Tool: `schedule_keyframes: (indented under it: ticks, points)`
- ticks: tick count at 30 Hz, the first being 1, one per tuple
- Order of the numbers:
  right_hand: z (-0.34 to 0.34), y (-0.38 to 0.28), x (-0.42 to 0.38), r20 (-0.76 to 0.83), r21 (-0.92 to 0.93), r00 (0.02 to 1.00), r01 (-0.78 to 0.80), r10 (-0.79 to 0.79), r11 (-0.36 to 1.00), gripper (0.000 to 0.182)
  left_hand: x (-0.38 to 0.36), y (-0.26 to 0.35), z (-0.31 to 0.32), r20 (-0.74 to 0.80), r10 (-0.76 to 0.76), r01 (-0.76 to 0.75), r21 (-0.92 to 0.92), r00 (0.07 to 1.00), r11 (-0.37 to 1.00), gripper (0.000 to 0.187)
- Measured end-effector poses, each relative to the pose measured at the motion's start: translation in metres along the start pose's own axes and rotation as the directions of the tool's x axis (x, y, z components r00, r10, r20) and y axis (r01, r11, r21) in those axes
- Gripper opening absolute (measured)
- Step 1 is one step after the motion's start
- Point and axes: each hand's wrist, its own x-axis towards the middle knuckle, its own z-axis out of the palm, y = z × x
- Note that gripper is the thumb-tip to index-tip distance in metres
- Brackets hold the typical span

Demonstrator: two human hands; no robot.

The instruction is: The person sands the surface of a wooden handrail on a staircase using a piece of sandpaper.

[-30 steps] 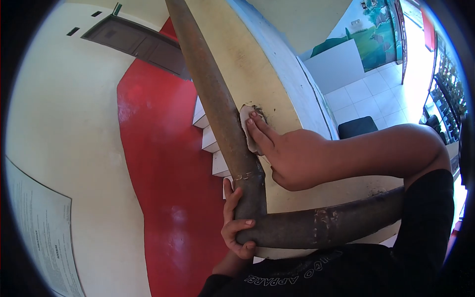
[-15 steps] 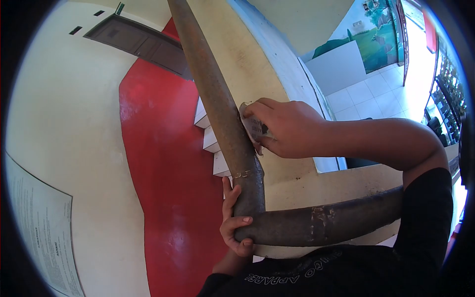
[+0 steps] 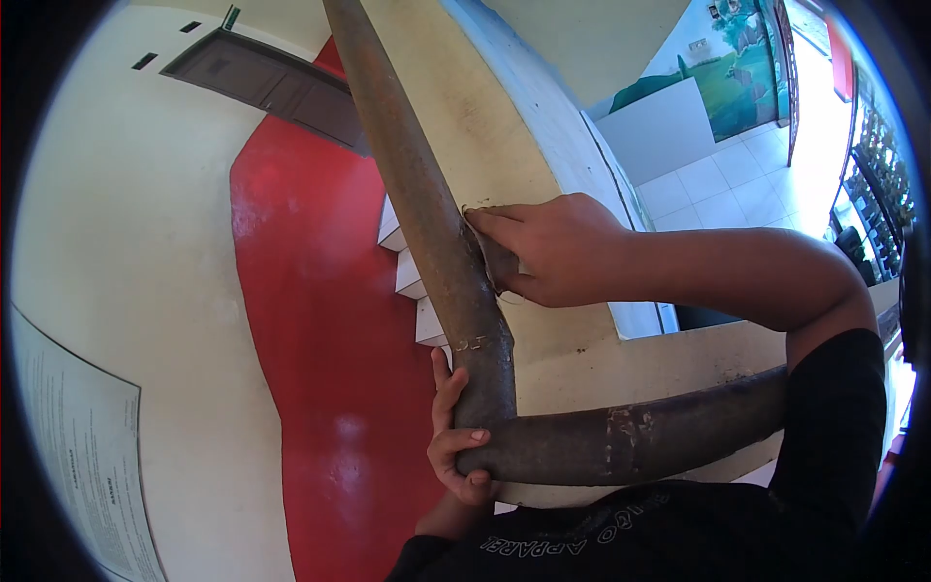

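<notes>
A brown metal handrail [image 3: 412, 184] runs down from the top and bends at a corner, with a second pipe length [image 3: 718, 417] going off to the right. Pale scraped marks show on the joints. My right hand [image 3: 572, 252] pinches a piece of sandpaper [image 3: 498, 264] and presses it against the rail's right side, above the bend. At the corner, my left hand [image 3: 452, 451] is closed round the pipe, its fingers wrapping from the left and below.
Under the rail stands a cream half-wall [image 3: 582, 373]. White stair steps [image 3: 409, 276] and a red-painted wall [image 3: 330, 388] lie beyond on the left. A printed sheet [image 3: 82, 446] hangs at lower left; a tiled floor [image 3: 713, 184] shows at upper right.
My right hand has shifted slightly left, and the sandpaper now wraps closer against the rail, its printed back less visible. My left hand keeps its hold on the corner.
</notes>
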Motion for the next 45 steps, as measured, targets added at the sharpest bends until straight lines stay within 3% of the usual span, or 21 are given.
schedule_keyframes:
  ticks: [4,7,13,19,25,31,37,41,43,45]
  points:
    - [0.001,0.003,0.010,0.012,-0.047,1.000,-0.017,0.017,0.999,0.067,-0.001,0.000,-0.001,0.006,0.006,-0.006,-0.004,1.000,1.000,0.034]
    - [0.001,0.011,0.024,0.088,-0.194,0.995,0.064,-0.048,0.979,0.069,0.000,0.001,0.000,0.016,0.005,-0.005,-0.005,1.000,1.000,0.033]
    - [-0.013,0.009,0.030,0.201,-0.201,0.980,0.043,-0.002,0.979,0.065,-0.001,-0.003,-0.001,-0.017,0.040,-0.040,-0.010,0.999,0.999,0.033]
    - [0.010,0.009,0.023,-0.004,-0.151,0.997,0.074,-0.075,0.986,0.065,-0.002,-0.007,-0.001,-0.034,0.068,-0.070,-0.057,0.997,0.996,0.035]
    - [-0.031,0.019,0.045,0.305,-0.152,0.949,0.135,-0.083,0.979,0.057,-0.001,-0.003,0.000,0.000,0.033,-0.033,-0.029,0.999,0.999,0.031]
    - [-0.019,0.018,0.020,0.073,0.015,0.995,0.060,-0.061,0.998,0.053,-0.001,0.001,-0.001,0.012,0.001,-0.001,-0.003,1.000,1.000,0.031]
    - [0.008,-0.011,-0.011,0.045,0.032,0.999,-0.018,0.017,0.999,0.084,-0.001,-0.004,0.000,-0.037,0.054,-0.055,-0.029,0.998,0.998,0.034]
    - [0.001,-0.024,-0.012,0.201,-0.063,0.980,0.005,0.008,0.998,0.089,-0.002,-0.003,0.001,-0.042,0.048,-0.050,-0.042,0.998,0.998,0.033]
    - [0.005,-0.019,-0.003,0.168,-0.111,0.986,0.023,-0.004,0.994,0.087,-0.003,-0.005,0.002,-0.047,0.054,-0.056,-0.059,0.997,0.997,0.033]
    - [0.007,-0.026,-0.010,0.186,-0.029,0.982,-0.024,0.029,0.999,0.086,-0.003,-0.005,0.001,-0.045,0.056,-0.059,-0.057,0.997,0.997,0.033]
